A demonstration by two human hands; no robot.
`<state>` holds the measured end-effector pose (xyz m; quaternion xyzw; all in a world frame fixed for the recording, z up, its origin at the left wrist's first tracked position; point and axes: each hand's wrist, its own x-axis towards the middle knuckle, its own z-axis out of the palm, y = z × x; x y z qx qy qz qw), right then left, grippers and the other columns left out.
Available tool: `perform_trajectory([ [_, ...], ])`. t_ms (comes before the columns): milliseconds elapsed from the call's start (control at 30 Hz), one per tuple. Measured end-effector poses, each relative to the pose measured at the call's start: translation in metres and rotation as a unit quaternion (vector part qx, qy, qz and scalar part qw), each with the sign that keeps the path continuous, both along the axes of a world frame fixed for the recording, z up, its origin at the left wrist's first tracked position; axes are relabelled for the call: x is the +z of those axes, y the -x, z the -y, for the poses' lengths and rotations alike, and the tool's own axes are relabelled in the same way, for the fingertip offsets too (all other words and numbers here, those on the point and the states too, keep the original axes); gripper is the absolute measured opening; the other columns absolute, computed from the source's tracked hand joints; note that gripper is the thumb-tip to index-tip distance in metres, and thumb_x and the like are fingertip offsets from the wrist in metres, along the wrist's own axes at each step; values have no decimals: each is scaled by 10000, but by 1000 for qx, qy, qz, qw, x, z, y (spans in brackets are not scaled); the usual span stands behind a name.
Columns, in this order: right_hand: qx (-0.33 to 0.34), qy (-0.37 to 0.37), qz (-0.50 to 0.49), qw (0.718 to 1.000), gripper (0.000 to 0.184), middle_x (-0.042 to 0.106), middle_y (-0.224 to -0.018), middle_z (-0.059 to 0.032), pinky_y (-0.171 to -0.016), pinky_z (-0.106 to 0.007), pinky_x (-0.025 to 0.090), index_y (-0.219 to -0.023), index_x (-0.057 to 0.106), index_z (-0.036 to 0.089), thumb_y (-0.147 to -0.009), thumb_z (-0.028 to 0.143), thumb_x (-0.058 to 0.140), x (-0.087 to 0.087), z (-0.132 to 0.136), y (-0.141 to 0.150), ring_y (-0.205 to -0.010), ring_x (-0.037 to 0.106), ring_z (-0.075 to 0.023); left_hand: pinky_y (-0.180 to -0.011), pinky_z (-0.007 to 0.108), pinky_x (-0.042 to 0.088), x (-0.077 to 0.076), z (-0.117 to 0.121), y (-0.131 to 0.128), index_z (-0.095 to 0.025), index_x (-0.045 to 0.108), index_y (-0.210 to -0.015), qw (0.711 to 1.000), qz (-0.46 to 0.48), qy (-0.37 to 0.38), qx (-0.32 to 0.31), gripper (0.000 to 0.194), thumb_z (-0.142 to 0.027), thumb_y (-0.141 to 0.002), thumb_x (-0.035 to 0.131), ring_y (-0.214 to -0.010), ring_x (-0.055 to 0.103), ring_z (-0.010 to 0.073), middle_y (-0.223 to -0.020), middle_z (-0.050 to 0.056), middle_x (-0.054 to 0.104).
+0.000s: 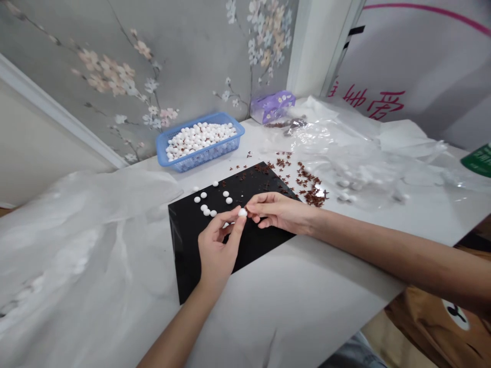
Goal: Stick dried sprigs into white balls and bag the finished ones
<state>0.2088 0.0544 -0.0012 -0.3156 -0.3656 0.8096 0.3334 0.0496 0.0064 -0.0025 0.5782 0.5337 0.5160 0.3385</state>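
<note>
Between the thumb and fingers of my left hand (219, 240) is a small white ball (242, 212), held above a black board (192, 245). My right hand (274, 210) meets it from the right, thumb and forefinger pinched at the ball's side; whatever small piece is in that pinch is hidden. Several loose white balls (206, 211) lie on the board's left half. Small brown star-shaped pieces (309, 185) are scattered over the board's far right corner and heaped on the white table beside it.
A blue basket (162, 153) full of white balls with brown bits stands at the back. Behind the brown pieces are a purple packet (274, 105) and clear plastic bags (337, 138). White plastic sheeting (95, 255) covers the left side. A brown bag (425, 322) is below the table's right edge.
</note>
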Motion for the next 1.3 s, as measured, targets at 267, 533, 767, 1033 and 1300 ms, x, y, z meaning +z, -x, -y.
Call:
perform_trajectory([
  [267,13,-21,9,1000,227,549,-621,44,-540,-144,527,-743,610,149,-671,317,745,-5,1,3,-585,523,-41,-639,251,555,-2,0,1,-200,694,-851,1000,-8,-7,-5,153,-306,-753,646,-739,657,154,-882,41,714],
  [533,37,-39,30,998,313,463,-528,81,-396,-142,467,-761,558,164,-644,382,749,-1,2,3,-451,412,-34,-639,243,552,-2,-1,4,-194,692,-864,1000,-12,8,-20,163,-305,-754,645,-730,652,149,-865,42,710],
  [767,-1,-161,191,968,327,441,-487,74,-384,-188,407,-764,553,178,-670,452,703,13,-9,-10,-414,396,-58,-730,268,515,4,-16,12,-204,641,-888,997,-50,19,-61,176,-342,-789,594,-821,639,164,-888,42,683],
  [1033,-166,-336,697,611,298,608,-941,-135,-618,-306,410,-962,572,124,-792,366,538,22,-35,-49,-784,579,-238,-893,419,401,27,-55,79,-209,633,-792,928,-367,38,43,197,-387,-752,560,-1012,560,295,-1057,91,641],
  [1300,-35,-263,800,538,263,633,-958,-190,-565,-320,391,-969,620,115,-810,205,430,22,-35,-51,-810,616,-299,-732,376,435,20,-54,90,-232,629,-793,885,-455,94,23,191,-392,-729,549,-833,599,280,-943,65,674],
])
